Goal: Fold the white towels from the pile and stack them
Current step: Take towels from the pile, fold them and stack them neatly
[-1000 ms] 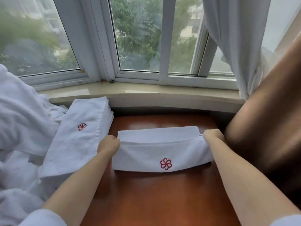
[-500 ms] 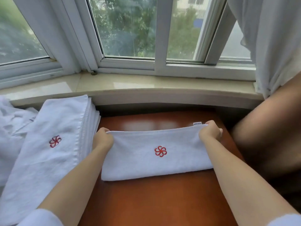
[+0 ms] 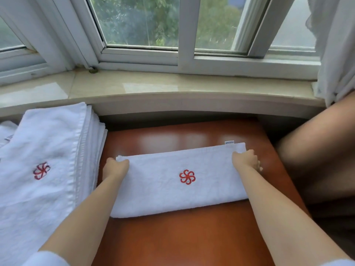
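Lying lengthwise across the table [image 3: 192, 237] near its window edge, the towel [image 3: 163, 189] is pinched at both far corners — left hand [image 3: 115, 167], right hand [image 3: 245, 160] — with the stack [image 3: 48, 150] beside the left.

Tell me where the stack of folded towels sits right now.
In the head view, the stack of folded towels sits at the left, beside the wooden table and just below the windowsill, left of the left hand.
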Tool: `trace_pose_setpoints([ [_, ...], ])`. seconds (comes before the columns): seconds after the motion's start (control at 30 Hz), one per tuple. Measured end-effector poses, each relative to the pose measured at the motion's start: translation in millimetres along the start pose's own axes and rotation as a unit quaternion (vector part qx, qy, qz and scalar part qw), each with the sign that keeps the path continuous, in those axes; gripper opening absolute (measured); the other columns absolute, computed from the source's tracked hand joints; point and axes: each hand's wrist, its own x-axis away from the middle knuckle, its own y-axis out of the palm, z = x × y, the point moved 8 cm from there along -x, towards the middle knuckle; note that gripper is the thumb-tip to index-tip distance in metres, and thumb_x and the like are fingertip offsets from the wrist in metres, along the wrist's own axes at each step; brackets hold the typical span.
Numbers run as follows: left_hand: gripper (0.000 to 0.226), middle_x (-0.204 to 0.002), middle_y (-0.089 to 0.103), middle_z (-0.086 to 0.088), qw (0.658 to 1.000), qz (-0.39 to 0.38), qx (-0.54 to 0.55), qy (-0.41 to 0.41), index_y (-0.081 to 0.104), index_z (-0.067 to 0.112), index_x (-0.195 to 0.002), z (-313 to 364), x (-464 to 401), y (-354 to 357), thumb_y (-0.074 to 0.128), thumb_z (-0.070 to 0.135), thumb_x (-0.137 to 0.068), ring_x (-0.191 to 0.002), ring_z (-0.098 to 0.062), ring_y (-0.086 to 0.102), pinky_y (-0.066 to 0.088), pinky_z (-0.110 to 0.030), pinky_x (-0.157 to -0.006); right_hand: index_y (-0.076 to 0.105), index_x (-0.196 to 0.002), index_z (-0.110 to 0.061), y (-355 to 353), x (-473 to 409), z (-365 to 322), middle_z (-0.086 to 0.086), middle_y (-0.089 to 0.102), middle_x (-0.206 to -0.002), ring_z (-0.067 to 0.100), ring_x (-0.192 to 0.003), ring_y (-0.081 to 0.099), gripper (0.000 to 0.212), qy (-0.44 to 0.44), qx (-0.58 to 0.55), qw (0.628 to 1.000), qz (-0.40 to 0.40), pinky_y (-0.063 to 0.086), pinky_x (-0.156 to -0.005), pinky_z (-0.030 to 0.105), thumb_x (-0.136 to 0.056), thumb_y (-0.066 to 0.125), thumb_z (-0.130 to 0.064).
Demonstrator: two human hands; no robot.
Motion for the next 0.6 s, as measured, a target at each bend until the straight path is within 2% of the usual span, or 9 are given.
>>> trace_pose_setpoints([
  [0.07,0.031,-0.097,0.061,-0.016,0.997,-0.056,0.048,0.003,0.059,-0.003,-0.107,1,5,5,0.055,0.021,-0.088,-0.088,-0.034,0.06,0.048,-0.037,-0.075,0.054,-0.122,-0.007,-2,5,-1,0.015,0.056,-0.127,0.035,-0.122,0.047,0.039,-0.007,0.009,1.0,-0.027,0.032,-0.104,0.042,-0.088,0.05,-0.026],
  [0.1,0.029,-0.101,0.062,-0.017,0.995,-0.072,0.06,0.019,0.06,-0.001,-0.108,6,10,5,0.055,0.018,-0.086,-0.091,-0.034,0.061,0.052,-0.042,-0.081,0.055,-0.122,-0.006,-6,9,-5,0.015,0.055,-0.127,0.035,-0.119,0.048,0.038,-0.019,0.012,0.999,-0.028,0.038,-0.102,0.042,-0.089,0.049,-0.025],
  [0.2,0.042,-0.124,0.055,-0.017,0.993,-0.077,0.017,0.088,0.045,0.007,-0.133,28,34,-9,0.049,0.019,-0.093,-0.109,-0.035,0.056,0.049,-0.044,-0.094,0.042,-0.137,-0.009,-23,30,-20,0.015,0.047,-0.135,0.036,-0.117,0.051,0.043,-0.066,0.003,0.997,-0.03,0.048,-0.091,0.042,-0.096,0.044,-0.024],
  [0.27,0.046,-0.129,0.051,-0.017,0.988,-0.075,-0.015,0.135,0.034,0.006,-0.14,43,55,-23,0.044,0.023,-0.098,-0.111,-0.033,0.054,0.048,-0.039,-0.09,0.031,-0.144,-0.013,-38,51,-30,0.014,0.048,-0.137,0.035,-0.118,0.052,0.046,-0.101,-0.02,0.994,-0.029,0.047,-0.087,0.04,-0.1,0.04,-0.022],
  [0.33,0.047,-0.131,0.049,-0.016,0.984,-0.071,-0.001,0.163,0.03,0.007,-0.142,53,78,-40,0.041,0.025,-0.101,-0.112,-0.032,0.053,0.046,-0.039,-0.088,0.027,-0.145,-0.016,-58,75,-41,0.014,0.049,-0.136,0.035,-0.119,0.052,0.046,-0.131,-0.046,0.99,-0.022,0.044,-0.084,0.04,-0.1,0.037,-0.019],
  [0.43,0.04,-0.128,0.05,-0.018,0.979,-0.071,0.091,0.169,0.032,0.009,-0.138,60,115,-72,0.04,0.025,-0.102,-0.113,-0.035,0.053,0.048,-0.044,-0.094,0.035,-0.129,-0.014,-91,111,-62,0.014,0.056,-0.123,0.035,-0.107,0.056,0.031,-0.174,-0.088,0.981,-0.01,0.042,-0.078,0.038,-0.098,0.035,-0.016],
  [0.53,0.033,-0.119,0.053,-0.021,0.965,-0.056,0.197,0.166,0.039,0.013,-0.13,59,144,-111,0.043,0.024,-0.099,-0.115,-0.039,0.054,0.044,-0.049,-0.099,0.038,-0.116,-0.013,-121,150,-86,0.014,0.059,-0.114,0.034,-0.099,0.058,0.021,-0.238,-0.124,0.963,0.004,0.042,-0.075,0.036,-0.097,0.032,-0.021],
  [0.6,0.024,-0.111,0.052,-0.015,0.95,-0.049,0.258,0.171,0.042,0.015,-0.121,56,159,-138,0.045,0.022,-0.098,-0.104,-0.034,0.057,0.048,-0.044,-0.091,0.039,-0.116,-0.014,-133,178,-104,0.014,0.059,-0.116,0.035,-0.101,0.058,0.02,-0.285,-0.118,0.951,0.011,0.042,-0.074,0.036,-0.098,0.035,-0.021],
])
